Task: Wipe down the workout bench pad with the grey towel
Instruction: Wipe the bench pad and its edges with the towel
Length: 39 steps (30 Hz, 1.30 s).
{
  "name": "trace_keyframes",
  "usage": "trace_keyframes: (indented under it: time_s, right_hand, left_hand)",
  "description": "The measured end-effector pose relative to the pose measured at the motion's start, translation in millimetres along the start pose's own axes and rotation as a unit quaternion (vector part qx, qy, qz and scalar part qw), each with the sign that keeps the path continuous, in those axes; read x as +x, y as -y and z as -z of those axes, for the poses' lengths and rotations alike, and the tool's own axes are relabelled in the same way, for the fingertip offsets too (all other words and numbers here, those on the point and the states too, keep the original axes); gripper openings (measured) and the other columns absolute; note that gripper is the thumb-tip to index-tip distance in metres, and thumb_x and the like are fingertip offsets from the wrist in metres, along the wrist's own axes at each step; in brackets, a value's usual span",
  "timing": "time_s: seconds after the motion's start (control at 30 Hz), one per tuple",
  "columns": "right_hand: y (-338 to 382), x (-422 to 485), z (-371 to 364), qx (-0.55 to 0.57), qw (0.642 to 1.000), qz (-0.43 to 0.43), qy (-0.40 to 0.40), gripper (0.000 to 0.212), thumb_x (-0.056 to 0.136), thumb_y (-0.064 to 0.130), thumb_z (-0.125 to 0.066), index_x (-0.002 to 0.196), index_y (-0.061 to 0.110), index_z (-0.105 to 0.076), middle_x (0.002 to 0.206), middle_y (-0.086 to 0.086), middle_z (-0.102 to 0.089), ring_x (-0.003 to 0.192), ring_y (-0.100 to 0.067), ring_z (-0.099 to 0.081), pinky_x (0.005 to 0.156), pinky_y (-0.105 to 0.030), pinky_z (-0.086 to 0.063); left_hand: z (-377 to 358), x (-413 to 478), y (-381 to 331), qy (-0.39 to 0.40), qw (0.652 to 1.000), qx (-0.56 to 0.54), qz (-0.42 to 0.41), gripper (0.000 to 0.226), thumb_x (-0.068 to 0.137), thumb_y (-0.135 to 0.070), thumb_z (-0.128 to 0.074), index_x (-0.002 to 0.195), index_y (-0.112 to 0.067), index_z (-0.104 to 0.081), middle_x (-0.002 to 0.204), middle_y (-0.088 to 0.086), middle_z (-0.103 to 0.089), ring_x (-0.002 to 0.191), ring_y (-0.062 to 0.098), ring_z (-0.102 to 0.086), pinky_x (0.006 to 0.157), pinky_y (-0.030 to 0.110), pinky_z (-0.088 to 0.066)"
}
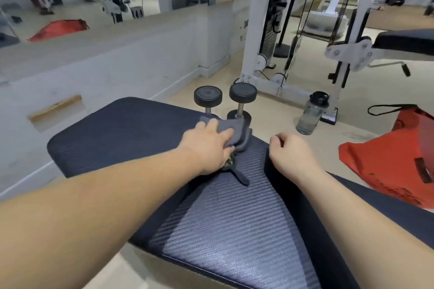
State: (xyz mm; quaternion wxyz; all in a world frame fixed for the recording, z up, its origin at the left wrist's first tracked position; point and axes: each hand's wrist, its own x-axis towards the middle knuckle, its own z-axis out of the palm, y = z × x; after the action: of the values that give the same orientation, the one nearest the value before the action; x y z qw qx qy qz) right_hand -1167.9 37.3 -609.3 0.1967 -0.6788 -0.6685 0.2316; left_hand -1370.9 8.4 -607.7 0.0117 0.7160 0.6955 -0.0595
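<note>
My left hand (209, 145) presses the grey towel (237, 132) with flat fingers (212, 124); right hand (291, 153) loosely curled, empty — overshooting could drop it off the bench pad (234, 223).

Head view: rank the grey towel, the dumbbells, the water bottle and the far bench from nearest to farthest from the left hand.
1. grey towel, under the left hand.
2. dumbbells, on the floor just beyond.
3. water bottle, floor, farther right.
4. far bench, back right.

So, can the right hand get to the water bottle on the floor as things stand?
Probably yes: the right hand holds nothing, and only bare floor lies between the bench pad's edge and the water bottle.
</note>
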Motion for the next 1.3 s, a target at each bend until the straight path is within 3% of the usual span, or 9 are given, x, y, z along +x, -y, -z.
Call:
trace_keyframes:
  time_s: [0.07, 0.13, 0.33, 0.57, 0.8, 1.0, 1.13, 1.23, 1.3]
  right_hand:
    - [-2.0, 1.2, -0.5, 0.012, 1.000, -0.004, 0.003, 0.039, 0.096, 0.044, -0.033, 0.089, 0.020, -0.063, 0.093, -0.007, -0.071, 0.093, -0.035, -0.065, 0.089, -0.048, -0.057]
    - [-4.5, 5.2, -1.3, 0.010, 1.000, -0.008, 0.002, 0.039, 0.100, 0.043, -0.036, 0.095, 0.020, -0.067, 0.099, -0.008, -0.072, 0.097, -0.036, -0.066, 0.090, -0.044, -0.056]
    - [-3.5, 8.0, 1.6, -0.025, 0.999, -0.026, -0.031, 0.037, 0.104, 0.043, -0.039, 0.102, 0.021, -0.069, 0.111, -0.010, -0.072, 0.109, -0.036, -0.064, 0.079, -0.036, -0.043]
    - [-3.5, 1.3, 4.6, -0.076, 0.997, 0.014, 0.002, 0.039, 0.105, 0.046, -0.037, 0.104, 0.022, -0.067, 0.109, -0.008, -0.073, 0.106, -0.035, -0.063, 0.076, -0.034, -0.039]
    - [-2.7, 0.1, 3.3, -0.084, 0.996, 0.019, -0.010, 0.044, 0.106, 0.048, -0.035, 0.101, 0.020, -0.069, 0.109, -0.013, -0.072, 0.107, -0.038, -0.064, 0.075, -0.035, -0.040]
    - [-4.8, -0.5, -0.5, -0.088, 0.996, 0.021, -0.009, 0.046, 0.105, 0.050, -0.034, 0.093, 0.018, -0.064, 0.097, -0.010, -0.069, 0.087, -0.033, -0.054, 0.072, -0.036, -0.043]
    - [-1.8, 0.6, -1.6, -0.109, 0.993, 0.031, -0.027, 0.044, 0.105, 0.049, -0.034, 0.088, 0.019, -0.061, 0.102, -0.015, -0.072, 0.094, -0.036, -0.062, 0.073, -0.036, -0.040]
    - [-1.0, -1.2, -3.9, -0.115, 0.992, 0.043, -0.038, 0.042, 0.105, 0.047, -0.035, 0.081, 0.020, -0.057, 0.095, -0.014, -0.071, 0.087, -0.036, -0.059, 0.071, -0.035, -0.039]
    - [-2.8, -2.2, -5.2, -0.119, 0.991, 0.044, -0.034, 0.044, 0.105, 0.047, -0.035, 0.082, 0.019, -0.059, 0.086, -0.009, -0.064, 0.086, -0.035, -0.057, 0.070, -0.035, -0.042]
  left_hand:
    - [3.8, 25.9, -9.5, 0.012, 0.992, -0.031, 0.118, 0.054, 0.103, -0.054, -0.031, 0.147, -0.023, -0.038, 0.139, 0.013, -0.036, 0.127, 0.037, -0.043, 0.082, 0.046, -0.042]
    - [1.8, 29.3, -37.3, 0.011, 0.992, -0.042, 0.119, 0.056, 0.102, -0.053, -0.031, 0.146, -0.018, -0.039, 0.140, 0.013, -0.036, 0.128, 0.036, -0.042, 0.077, 0.044, -0.037]
    - [1.7, 21.4, -32.0, -0.040, 0.979, -0.054, -0.190, 0.061, 0.095, -0.064, -0.033, 0.153, -0.044, -0.032, 0.128, 0.001, -0.044, 0.121, 0.026, -0.051, 0.092, 0.043, -0.050]
    - [0.9, 54.3, -6.0, 0.015, 0.994, -0.013, 0.111, 0.053, 0.097, -0.055, -0.033, 0.142, -0.028, -0.044, 0.140, 0.011, -0.040, 0.128, 0.039, -0.044, 0.100, 0.052, -0.047]
    - [-3.6, -0.6, 11.7, -0.031, 0.960, -0.062, -0.272, 0.058, 0.094, -0.063, -0.041, 0.150, -0.049, -0.036, 0.122, -0.008, -0.042, 0.110, 0.016, -0.048, 0.090, 0.034, -0.047]
    - [-10.0, 23.2, 15.6, -0.020, 0.992, -0.041, 0.121, 0.054, 0.099, -0.057, -0.035, 0.146, -0.032, -0.040, 0.136, 0.008, -0.039, 0.128, 0.036, -0.043, 0.101, 0.050, -0.045]
    - [-10.9, -19.5, -30.0, -0.050, 0.996, -0.027, -0.066, 0.060, 0.098, -0.062, -0.034, 0.151, -0.034, -0.032, 0.134, 0.005, -0.038, 0.124, 0.032, -0.044, 0.097, 0.045, -0.047]
    - [-10.0, -44.3, -7.0, -0.063, 0.946, -0.073, -0.309, 0.058, 0.097, -0.060, -0.042, 0.151, -0.042, -0.037, 0.124, -0.002, -0.044, 0.110, 0.020, -0.047, 0.094, 0.033, -0.046]
    - [-11.9, -34.9, 29.1, -0.041, 0.933, -0.068, -0.352, 0.055, 0.096, -0.057, -0.048, 0.149, -0.046, -0.041, 0.122, -0.005, -0.047, 0.107, 0.016, -0.049, 0.095, 0.029, -0.044]
